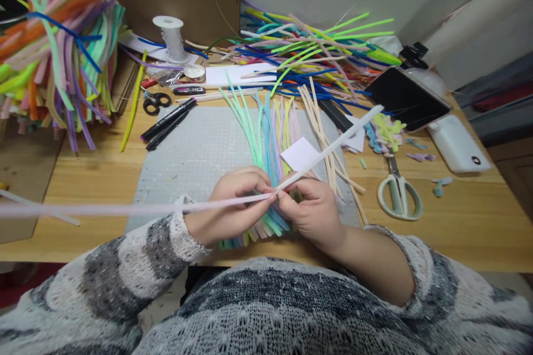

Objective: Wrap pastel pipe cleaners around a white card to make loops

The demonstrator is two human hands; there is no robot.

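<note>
My left hand and my right hand meet above the grey cutting mat, both closed with fingertips pinched together. Between them is a pale pipe cleaner. Its white, thicker-looking part slants up to the right from my right fingers. To the left a pale pink length runs past my left wrist and out of view. Whether this is one bent pipe cleaner or two joined ones, I cannot tell. Under my hands lies a row of green, blue, yellow and pink pipe cleaners, partly hidden, with a white paper square on it.
Scissors with pale handles lie right, near a phone and a white case. Black scissors and markers are left on the cutting mat side. Bundled pipe cleaners stand far left; a loose pile lies behind.
</note>
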